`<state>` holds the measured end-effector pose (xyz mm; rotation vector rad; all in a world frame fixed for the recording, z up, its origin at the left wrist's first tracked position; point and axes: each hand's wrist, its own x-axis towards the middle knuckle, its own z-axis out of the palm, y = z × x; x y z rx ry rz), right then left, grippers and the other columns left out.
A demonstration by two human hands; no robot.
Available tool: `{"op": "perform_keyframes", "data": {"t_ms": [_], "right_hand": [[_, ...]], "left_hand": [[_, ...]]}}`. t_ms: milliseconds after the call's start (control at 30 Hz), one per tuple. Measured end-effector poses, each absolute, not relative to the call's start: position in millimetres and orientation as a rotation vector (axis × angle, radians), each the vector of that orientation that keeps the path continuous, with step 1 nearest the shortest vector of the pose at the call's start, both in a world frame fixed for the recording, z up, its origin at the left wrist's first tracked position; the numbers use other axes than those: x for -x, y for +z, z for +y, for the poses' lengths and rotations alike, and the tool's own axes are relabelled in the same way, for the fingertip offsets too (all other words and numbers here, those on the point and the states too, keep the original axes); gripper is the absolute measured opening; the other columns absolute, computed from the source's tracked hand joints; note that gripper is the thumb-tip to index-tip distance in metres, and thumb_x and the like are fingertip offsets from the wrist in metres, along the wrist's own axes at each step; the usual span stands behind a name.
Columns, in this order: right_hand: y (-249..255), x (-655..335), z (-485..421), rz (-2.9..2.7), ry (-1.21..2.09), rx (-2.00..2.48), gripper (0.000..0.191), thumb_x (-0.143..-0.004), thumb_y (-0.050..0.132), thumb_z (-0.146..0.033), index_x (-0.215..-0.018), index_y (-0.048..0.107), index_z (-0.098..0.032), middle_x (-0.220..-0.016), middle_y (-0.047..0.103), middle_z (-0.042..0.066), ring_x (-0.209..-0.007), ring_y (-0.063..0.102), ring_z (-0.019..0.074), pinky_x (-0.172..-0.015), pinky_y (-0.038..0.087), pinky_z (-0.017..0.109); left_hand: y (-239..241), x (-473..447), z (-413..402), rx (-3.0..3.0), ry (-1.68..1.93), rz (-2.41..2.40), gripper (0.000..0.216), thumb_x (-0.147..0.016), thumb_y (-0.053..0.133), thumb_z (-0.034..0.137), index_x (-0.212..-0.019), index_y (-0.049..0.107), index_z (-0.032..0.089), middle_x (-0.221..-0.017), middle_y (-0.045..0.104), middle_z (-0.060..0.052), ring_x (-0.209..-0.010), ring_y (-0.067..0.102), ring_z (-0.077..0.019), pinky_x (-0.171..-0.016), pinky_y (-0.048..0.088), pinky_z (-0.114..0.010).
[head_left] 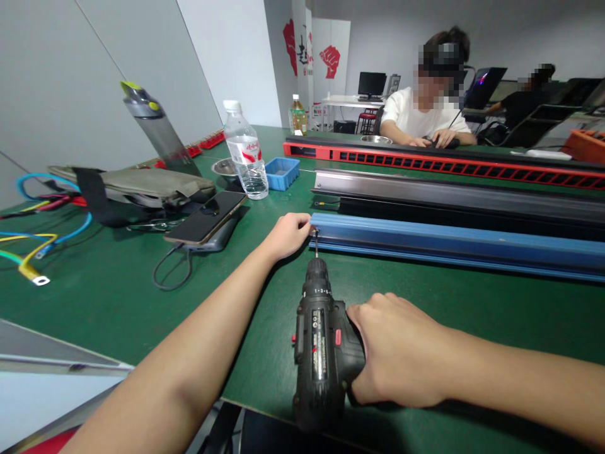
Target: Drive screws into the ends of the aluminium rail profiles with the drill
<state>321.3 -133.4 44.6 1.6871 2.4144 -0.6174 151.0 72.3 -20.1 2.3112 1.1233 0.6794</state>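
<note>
My right hand (401,353) is wrapped round the grip of a black cordless drill (316,353). The drill points away from me, and its thin bit reaches a small screw or hole at the left end of a long blue metal rail (454,243). My left hand (290,234) is closed at that same end, its thumb and fingers at the rail's tip. Whether it grips the rail or a small part there is hidden. Just behind lies a grey metal rail (425,187), with a short yellow-tipped wire (326,203) by its left end.
A long red slotted bar (425,162) lies farther back, with a person in a white shirt (420,113) behind it. To the left are a water bottle (246,151), a blue bin (282,173), a phone (208,217), a bag (142,186), a grey bottle (158,129) and coloured cables (33,271).
</note>
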Motion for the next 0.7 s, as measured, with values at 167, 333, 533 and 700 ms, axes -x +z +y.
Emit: {"op": "perform_keyframes", "data": {"t_ms": [167, 333, 533, 700], "right_hand": [[43.3, -321.5, -133.9, 2.411, -0.634, -1.682, 0.031, -0.059, 0.07, -0.049, -0.073, 0.071, -0.021, -0.061, 0.068, 0.005, -0.053, 0.063, 0.0235, -0.043, 0.031, 0.028], [42.7, -323.0, -133.7, 2.407, -0.65, -1.676, 0.031, -0.06, 0.069, -0.048, -0.074, 0.071, -0.021, -0.062, 0.069, 0.005, -0.054, 0.063, 0.0239, -0.045, 0.033, 0.028], [43.9, -322.8, -134.0, 2.421, -0.659, -1.678, 0.029, -0.06, 0.069, -0.046, -0.074, 0.071, -0.02, -0.061, 0.068, 0.006, -0.053, 0.063, 0.0232, -0.044, 0.032, 0.028], [45.3, -322.9, -134.4, 2.415, -0.685, -1.665, 0.028, -0.061, 0.068, -0.046, -0.073, 0.071, -0.021, -0.062, 0.068, 0.006, -0.054, 0.063, 0.023, -0.044, 0.032, 0.028]], "left_hand": [[-19.5, -151.1, 72.2, -2.313, 0.685, 1.125, 0.031, -0.085, 0.043, 0.032, -0.075, 0.066, 0.013, -0.073, 0.067, -0.002, -0.073, 0.057, -0.0165, -0.068, 0.043, -0.023], [-19.3, -151.3, 72.4, -2.31, 0.691, 1.119, 0.03, -0.084, 0.043, 0.032, -0.072, 0.064, 0.014, -0.071, 0.066, -0.002, -0.072, 0.056, -0.0162, -0.068, 0.042, -0.023], [-18.6, -151.4, 71.7, -2.307, 0.675, 1.135, 0.031, -0.084, 0.043, 0.032, -0.075, 0.066, 0.014, -0.074, 0.067, -0.003, -0.073, 0.057, -0.0167, -0.07, 0.043, -0.024], [-19.6, -151.3, 72.6, -2.309, 0.68, 1.127, 0.032, -0.085, 0.043, 0.032, -0.078, 0.068, 0.014, -0.077, 0.069, -0.003, -0.073, 0.057, -0.0169, -0.072, 0.044, -0.025]]}}
